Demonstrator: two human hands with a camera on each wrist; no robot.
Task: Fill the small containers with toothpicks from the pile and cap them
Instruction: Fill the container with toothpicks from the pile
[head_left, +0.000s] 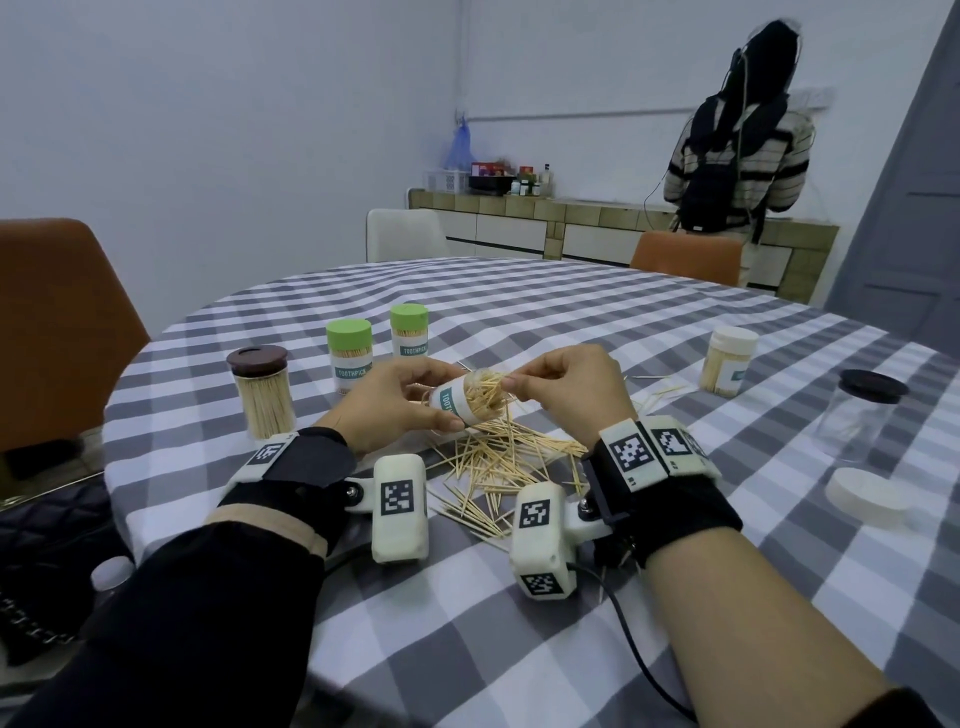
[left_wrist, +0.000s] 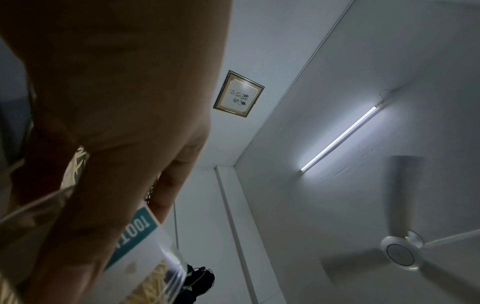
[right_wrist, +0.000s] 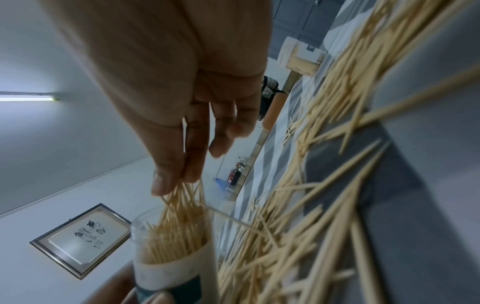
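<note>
Grey-white checked tablecloth (head_left: 519, 623) (green caps (head_left: 349, 333))

bare checked cloth (head_left: 467, 623) near the body, toothpick pile (head_left: 498, 467) under hands, capped containers (head_left: 349, 358) behind left

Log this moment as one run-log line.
left hand: grips tilted toothpick container | right hand: pinches toothpick bundle into its mouth | toothpick pile: remains on table | cap: off

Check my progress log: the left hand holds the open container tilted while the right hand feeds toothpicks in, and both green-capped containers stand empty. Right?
Not quite. In the head view both green-capped containers are full of toothpicks. The rest holds: left hand tilts the open container, right hand feeds toothpicks.
</note>
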